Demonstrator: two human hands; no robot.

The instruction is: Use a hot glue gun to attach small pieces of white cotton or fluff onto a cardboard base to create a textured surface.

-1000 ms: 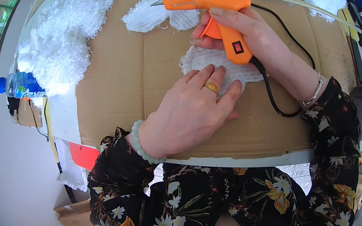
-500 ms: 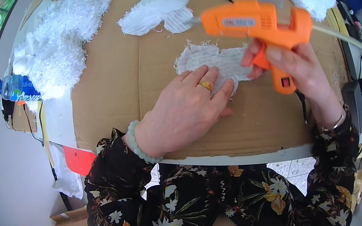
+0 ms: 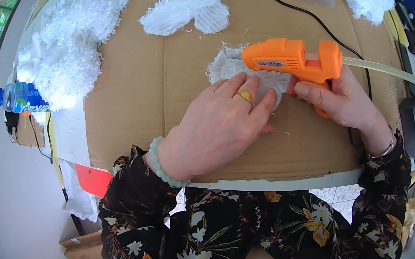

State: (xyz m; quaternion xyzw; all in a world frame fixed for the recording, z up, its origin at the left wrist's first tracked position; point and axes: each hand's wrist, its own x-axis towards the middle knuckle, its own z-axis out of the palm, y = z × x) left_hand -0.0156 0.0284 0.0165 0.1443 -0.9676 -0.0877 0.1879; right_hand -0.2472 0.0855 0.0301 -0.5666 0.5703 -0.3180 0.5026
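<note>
An orange hot glue gun [image 3: 288, 56] is gripped in my right hand [image 3: 349, 99], its nozzle pointing left, low over the far left part of a white fuzzy-edged fabric piece [image 3: 222, 67]. A long translucent glue stick [image 3: 398, 72] sticks out of its back end. My left hand [image 3: 219, 123] lies over the near part of that fabric, fingers spread and pressing it onto the cardboard [image 3: 126, 101]. Farther off to the left lies a second white fabric piece [image 3: 188, 8], apart from both hands.
A heap of white shaggy fabric [image 3: 78, 40] covers the left side, with a blue-capped bottle [image 3: 19, 97] beside it. More white fuzzy material [image 3: 366, 3] sits at the far right. A black cord [image 3: 300, 8] crosses the cardboard. A dark grey box [image 3: 414, 120] stands at the right edge.
The glue gun has come down and slightly right, its nozzle now over the nearer fabric piece. My left hand stays on that fabric. The whole view has shifted a little.
</note>
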